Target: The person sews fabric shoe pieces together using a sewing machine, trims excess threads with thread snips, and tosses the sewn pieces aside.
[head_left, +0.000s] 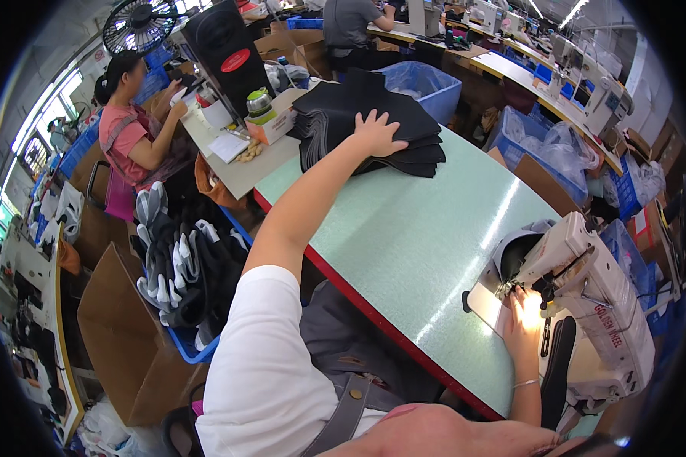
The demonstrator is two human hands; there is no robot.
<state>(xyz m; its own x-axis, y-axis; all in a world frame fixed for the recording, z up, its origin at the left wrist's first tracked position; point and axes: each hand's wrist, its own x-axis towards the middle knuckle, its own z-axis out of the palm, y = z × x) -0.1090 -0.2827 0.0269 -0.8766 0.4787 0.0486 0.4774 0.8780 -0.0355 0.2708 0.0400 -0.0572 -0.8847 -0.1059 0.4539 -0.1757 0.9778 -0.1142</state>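
Observation:
My left arm reaches far across the green table, and my left hand [379,135] lies with spread fingers on a stack of black fabric pieces [335,114]. The pieces fan out unevenly at their edges. At the right, my right hand [523,311] rests on the bed of a white sewing machine [587,297], close to the needle area. Its fingers look stretched out under the bright lamp, whose glare washes out part of them. A dark, rounded piece with a grey edge [520,247] sits behind the needle area. Beside my right wrist lies a long black padded strip [560,365].
A blue crate [194,346] of black, grey and white pieces stands left of the table, near an open cardboard box [122,335]. A person in pink [133,137] works at the left. A green-lidded jar [260,105] and a black speaker [225,57] stand beyond the stack.

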